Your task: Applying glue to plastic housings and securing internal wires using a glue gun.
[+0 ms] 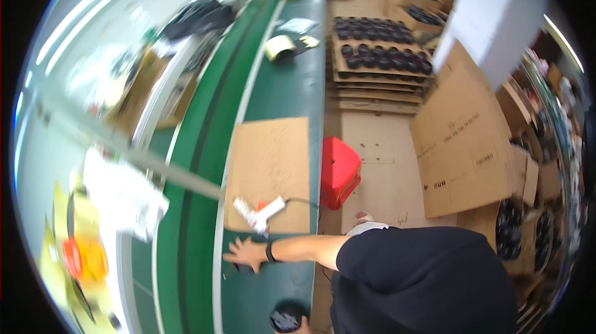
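My right hand (pixel 246 254), with a black band at the wrist, reaches over the green bench with fingers spread. A small dark item lies partly under it, too hidden to name. At the lower edge, fingers of my left hand (pixel 302 326) grip the rim of a black round cup-shaped part (pixel 287 316) with something greyish and shiny inside. Just beyond my right hand, a white pistol-shaped corded tool (pixel 267 213) lies on a flat cardboard sheet (pixel 271 160), beside a bit of orange.
A green conveyor belt (pixel 208 104) runs alongside the bench. A red stool (pixel 339 169) stands by its edge. Stacked cardboard layers (pixel 379 93) carry rows of black round parts (pixel 385 58). A large open carton (pixel 465 141) stands at right. A metal bar (pixel 167 169) crosses the belt.
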`<control>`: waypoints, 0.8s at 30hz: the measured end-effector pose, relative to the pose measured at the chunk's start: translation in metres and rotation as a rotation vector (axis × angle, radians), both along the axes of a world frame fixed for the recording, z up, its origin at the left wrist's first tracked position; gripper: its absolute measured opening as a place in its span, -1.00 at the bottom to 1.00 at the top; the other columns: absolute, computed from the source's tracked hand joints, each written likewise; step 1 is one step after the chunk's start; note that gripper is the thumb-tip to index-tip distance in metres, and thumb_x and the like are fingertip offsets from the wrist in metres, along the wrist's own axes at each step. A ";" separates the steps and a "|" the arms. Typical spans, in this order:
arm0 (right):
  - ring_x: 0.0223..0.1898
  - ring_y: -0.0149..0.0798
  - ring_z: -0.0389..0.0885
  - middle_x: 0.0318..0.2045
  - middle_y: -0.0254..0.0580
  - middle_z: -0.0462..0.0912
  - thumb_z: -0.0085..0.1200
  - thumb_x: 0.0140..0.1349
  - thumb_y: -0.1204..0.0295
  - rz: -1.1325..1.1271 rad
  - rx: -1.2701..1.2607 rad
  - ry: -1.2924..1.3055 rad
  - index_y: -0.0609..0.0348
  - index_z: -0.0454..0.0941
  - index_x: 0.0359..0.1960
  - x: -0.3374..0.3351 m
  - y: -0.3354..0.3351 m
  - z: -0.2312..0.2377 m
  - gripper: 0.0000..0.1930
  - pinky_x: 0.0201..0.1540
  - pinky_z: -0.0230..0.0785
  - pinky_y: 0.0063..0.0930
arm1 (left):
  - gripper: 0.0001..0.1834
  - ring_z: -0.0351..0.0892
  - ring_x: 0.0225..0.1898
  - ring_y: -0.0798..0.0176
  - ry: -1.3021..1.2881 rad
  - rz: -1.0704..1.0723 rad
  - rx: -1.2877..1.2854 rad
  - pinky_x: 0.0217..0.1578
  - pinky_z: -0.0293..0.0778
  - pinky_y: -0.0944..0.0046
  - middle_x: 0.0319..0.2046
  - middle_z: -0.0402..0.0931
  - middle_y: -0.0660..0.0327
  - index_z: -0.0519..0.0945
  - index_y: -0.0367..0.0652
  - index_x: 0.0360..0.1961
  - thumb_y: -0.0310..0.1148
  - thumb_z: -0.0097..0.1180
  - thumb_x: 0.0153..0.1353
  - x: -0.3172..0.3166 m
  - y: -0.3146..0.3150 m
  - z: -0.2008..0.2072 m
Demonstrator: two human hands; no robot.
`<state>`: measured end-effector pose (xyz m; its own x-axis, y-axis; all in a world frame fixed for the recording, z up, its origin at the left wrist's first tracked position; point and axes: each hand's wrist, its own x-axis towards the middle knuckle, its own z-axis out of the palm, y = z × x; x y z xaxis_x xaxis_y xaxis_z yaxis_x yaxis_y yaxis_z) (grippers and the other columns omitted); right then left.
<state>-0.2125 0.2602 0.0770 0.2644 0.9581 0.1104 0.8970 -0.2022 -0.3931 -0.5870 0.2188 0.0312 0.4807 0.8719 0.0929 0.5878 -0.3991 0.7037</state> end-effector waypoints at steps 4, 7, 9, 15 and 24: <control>0.20 0.41 0.26 0.27 0.32 0.15 0.54 -0.56 0.00 0.140 0.042 0.409 0.17 -0.05 0.42 0.018 -0.105 0.015 0.40 0.10 0.36 0.10 | 0.34 0.51 0.03 -0.19 0.367 0.050 0.035 0.13 0.42 -0.16 0.01 0.46 -0.21 0.26 -0.43 0.24 0.18 0.64 -0.51 0.034 -0.025 0.040; 0.19 0.35 0.27 0.25 0.28 0.17 0.51 -0.50 0.01 0.123 0.223 0.469 0.23 -0.04 0.42 0.024 -0.209 0.032 0.36 0.20 0.27 0.07 | 0.33 0.50 0.04 -0.17 0.379 -0.128 -0.003 0.12 0.42 -0.14 0.02 0.45 -0.19 0.23 -0.42 0.24 0.14 0.64 -0.50 0.121 -0.050 0.043; 0.19 0.30 0.27 0.21 0.24 0.21 0.51 -0.47 0.01 0.107 0.266 0.602 0.24 0.04 0.37 0.053 -0.288 0.046 0.29 0.23 0.24 0.05 | 0.32 0.49 0.04 -0.15 0.406 -0.225 -0.054 0.12 0.42 -0.13 0.03 0.44 -0.18 0.21 -0.40 0.25 0.11 0.64 -0.49 0.178 -0.080 0.035; 0.10 0.20 0.43 0.07 0.24 0.40 0.48 -0.42 -0.05 -0.599 0.473 0.547 0.23 0.22 0.25 0.176 -0.565 -0.004 0.14 0.11 0.38 0.00 | 0.30 0.47 0.07 -0.09 0.549 -0.473 -0.251 0.12 0.43 -0.08 0.05 0.40 -0.14 0.14 -0.35 0.28 0.00 0.64 -0.46 0.331 -0.199 -0.006; 0.13 0.34 0.41 0.16 0.31 0.37 0.49 -0.40 -0.09 -1.746 -0.113 0.632 0.15 0.24 0.25 0.219 -0.887 -0.117 0.12 0.12 0.37 0.14 | 0.30 0.43 0.10 -0.01 0.758 -0.669 -0.611 0.11 0.44 -0.02 0.09 0.33 -0.08 0.04 -0.28 0.31 -0.16 0.65 -0.42 0.514 -0.337 -0.045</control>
